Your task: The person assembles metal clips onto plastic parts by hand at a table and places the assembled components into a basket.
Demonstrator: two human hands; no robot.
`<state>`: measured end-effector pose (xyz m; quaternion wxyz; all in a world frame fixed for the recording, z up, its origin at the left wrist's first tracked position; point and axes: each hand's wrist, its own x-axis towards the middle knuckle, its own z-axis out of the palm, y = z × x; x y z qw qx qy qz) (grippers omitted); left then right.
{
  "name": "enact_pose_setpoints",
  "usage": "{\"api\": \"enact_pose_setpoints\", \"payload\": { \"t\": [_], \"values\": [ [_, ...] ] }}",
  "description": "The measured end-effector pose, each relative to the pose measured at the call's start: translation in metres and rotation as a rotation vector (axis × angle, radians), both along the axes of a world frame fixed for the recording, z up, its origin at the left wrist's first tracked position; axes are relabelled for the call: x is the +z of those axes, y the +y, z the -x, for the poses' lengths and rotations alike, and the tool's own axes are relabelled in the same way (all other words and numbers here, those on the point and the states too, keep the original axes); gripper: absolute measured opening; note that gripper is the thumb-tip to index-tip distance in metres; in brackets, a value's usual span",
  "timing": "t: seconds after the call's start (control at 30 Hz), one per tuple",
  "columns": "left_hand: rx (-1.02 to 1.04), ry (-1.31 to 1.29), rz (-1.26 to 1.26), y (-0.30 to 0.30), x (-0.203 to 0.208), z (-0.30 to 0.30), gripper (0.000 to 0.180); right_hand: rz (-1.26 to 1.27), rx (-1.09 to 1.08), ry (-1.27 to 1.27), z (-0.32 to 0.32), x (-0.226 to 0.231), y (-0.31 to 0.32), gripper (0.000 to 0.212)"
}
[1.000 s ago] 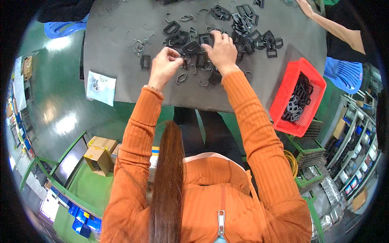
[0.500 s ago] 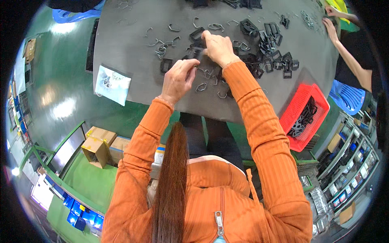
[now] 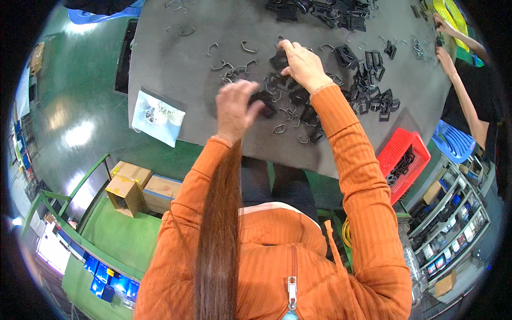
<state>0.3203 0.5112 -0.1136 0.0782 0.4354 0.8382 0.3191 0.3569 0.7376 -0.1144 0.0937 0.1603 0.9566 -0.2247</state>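
Over the grey table (image 3: 186,58), my right hand (image 3: 305,66) pinches a black plastic buckle (image 3: 278,60) between thumb and fingers. My left hand (image 3: 233,109) is blurred by motion; its thumb stands apart from the fingers and nothing shows between them. Close to its thumb lies a dark buckle piece (image 3: 265,103). Loose bent wire rings (image 3: 234,69) lie just beyond my left hand, and more wire rings (image 3: 279,129) lie nearer me. A heap of black buckles (image 3: 368,88) spreads to the right of my right hand.
A white-blue bag (image 3: 158,118) lies at the table's left edge. The red basket (image 3: 397,138) at the right holds black pieces. More black buckles (image 3: 325,13) lie at the far side. A co-worker's hand (image 3: 444,56) works at the right edge. Cardboard boxes (image 3: 130,178) stand lower left.
My left hand has drawn apart from my right hand and opened its fingers. My right hand keeps the black piece. The view has shifted, so the table things appear lower and further right.
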Motion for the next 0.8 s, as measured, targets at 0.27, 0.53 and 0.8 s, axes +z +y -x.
{"api": "enact_pose_setpoints", "payload": {
  "t": [0.27,0.53,0.8],
  "values": [
    [-0.368,-0.039,0.257,0.003,-0.012,-0.015,0.028,0.128,-0.070,-0.078,-0.006,0.014,0.011,0.040],
    [0.291,-0.184,0.096,-0.032,-0.006,-0.002,0.027,0.253,-0.242,-0.154,-0.021,0.010,-0.051,0.046],
    [0.424,-0.196,0.189,-0.018,-0.012,0.006,0.050,0.246,-0.257,-0.100,-0.031,0.004,-0.054,0.038]
  ]
}}
